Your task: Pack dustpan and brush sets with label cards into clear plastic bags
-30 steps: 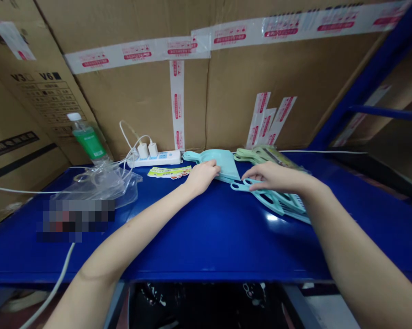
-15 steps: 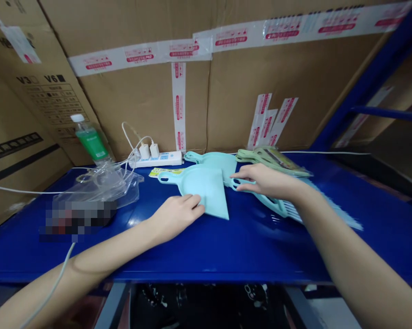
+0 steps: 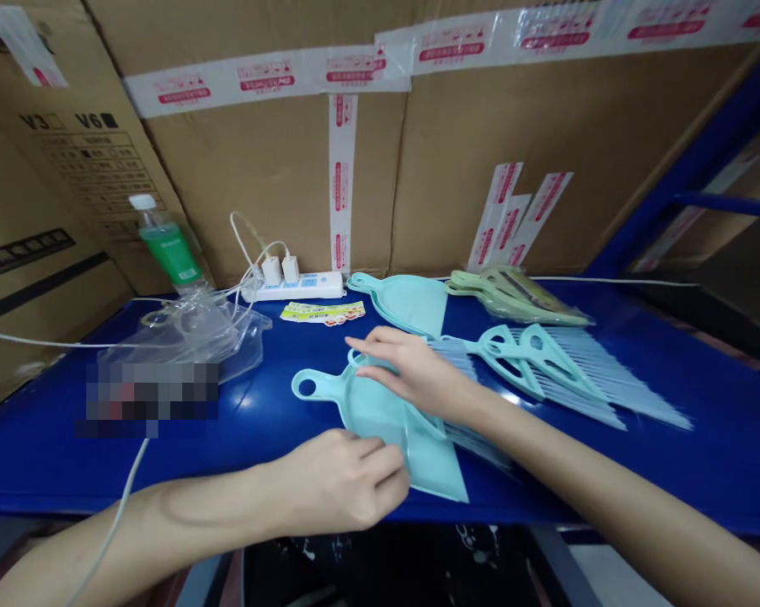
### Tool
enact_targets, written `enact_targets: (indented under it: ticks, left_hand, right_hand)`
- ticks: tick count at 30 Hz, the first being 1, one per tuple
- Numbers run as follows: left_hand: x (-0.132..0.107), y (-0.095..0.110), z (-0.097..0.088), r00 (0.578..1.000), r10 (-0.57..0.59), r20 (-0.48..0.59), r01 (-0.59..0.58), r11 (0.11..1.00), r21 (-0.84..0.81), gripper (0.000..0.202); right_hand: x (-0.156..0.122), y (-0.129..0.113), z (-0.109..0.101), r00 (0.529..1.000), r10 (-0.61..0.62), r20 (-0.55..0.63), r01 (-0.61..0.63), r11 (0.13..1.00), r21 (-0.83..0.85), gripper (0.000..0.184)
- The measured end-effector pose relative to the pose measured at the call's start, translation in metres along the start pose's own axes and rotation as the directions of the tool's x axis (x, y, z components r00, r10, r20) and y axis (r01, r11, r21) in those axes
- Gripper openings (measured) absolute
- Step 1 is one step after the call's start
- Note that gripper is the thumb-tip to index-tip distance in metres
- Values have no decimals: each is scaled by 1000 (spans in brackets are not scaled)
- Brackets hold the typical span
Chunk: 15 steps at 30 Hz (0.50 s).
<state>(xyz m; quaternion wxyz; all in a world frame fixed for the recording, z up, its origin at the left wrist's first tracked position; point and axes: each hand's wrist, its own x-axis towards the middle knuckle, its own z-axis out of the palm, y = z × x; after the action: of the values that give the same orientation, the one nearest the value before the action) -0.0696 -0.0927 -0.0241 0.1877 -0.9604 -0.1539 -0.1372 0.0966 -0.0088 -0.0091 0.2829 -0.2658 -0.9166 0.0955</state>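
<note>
A turquoise dustpan [image 3: 436,472] lies near the table's front edge, its ring-ended handle pointing left. My left hand [image 3: 358,480] is closed on the dustpan's near side, fingers curled over the rim. Over the pan, my right hand [image 3: 405,371] grips the handle of a turquoise hand brush [image 3: 481,448]; its pale blue bristles stick out to the right, partly hidden by my forearm. Farther right, two more hand brushes, one nearer [image 3: 510,362] and one overlapping it [image 3: 563,362], lie on the table. Behind them rests another turquoise dustpan [image 3: 411,299], possibly stacked.
A wrapped green dustpan set [image 3: 525,295] lies at the back right. Yellow labels [image 3: 323,313], a power strip [image 3: 297,287] with chargers, a green-labelled bottle [image 3: 171,249] and clear plastic bags [image 3: 241,337] are to the left. A cable crosses my left forearm. Cardboard boxes [image 3: 259,177] wall the back.
My left hand has drawn the dustpan toward the front edge. My right hand has brought a hand brush left over the pan, uncovering the other two brushes and the yellow labels.
</note>
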Motion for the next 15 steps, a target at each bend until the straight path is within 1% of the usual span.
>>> enact_targets:
  ticks: [2, 4, 6, 8, 9, 10, 11, 12, 14, 15]
  left_hand:
    - [2, 3, 4, 1000, 11, -27, -11, 1000, 5, 18]
    - [3, 3, 5, 997, 36, -63, -37, 999, -4, 16]
    - [3, -2, 3, 991, 53, -124, -54, 998, -8, 16]
    - [1, -12, -4, 981, 25, -193, -24, 1000, 5, 18]
    - [0, -20, -8, 978, -28, -207, 31, 999, 11, 21]
    - [-1, -28, -12, 978, -100, -185, 104, 995, 10, 23]
    - [-3, -36, -17, 969, -183, -164, 189, 982, 20, 25]
    - [-5, -44, -20, 952, -271, -145, 279, 959, 39, 27]
    - [-10, -57, -25, 925, -369, -88, 375, 925, 60, 29]
    - [-12, -61, -27, 913, -402, -66, 406, 912, 61, 31]
  right_hand:
    - [1, -6, 10, 999, -25, -25, 27, 999, 47, 35]
    - [1, -10, 18, 999, -26, -44, 31, 993, 111, 34]
    - [0, -11, 24, 998, -13, -54, 23, 981, 193, 34]
    - [-1, -12, 29, 998, -22, -52, 35, 960, 279, 36]
    - [-2, -12, 29, 998, -35, -49, 49, 948, 316, 37]
    - [-3, -12, 29, 998, -44, -43, 56, 938, 342, 36]
    - [-4, -12, 27, 998, -48, -28, 55, 933, 357, 35]
    - [-5, -11, 24, 999, -49, -8, 49, 932, 358, 34]
    - [-8, -9, 12, 997, -50, 50, 31, 945, 325, 34]
    - [-10, -7, 4, 995, -64, 76, 39, 955, 295, 38]
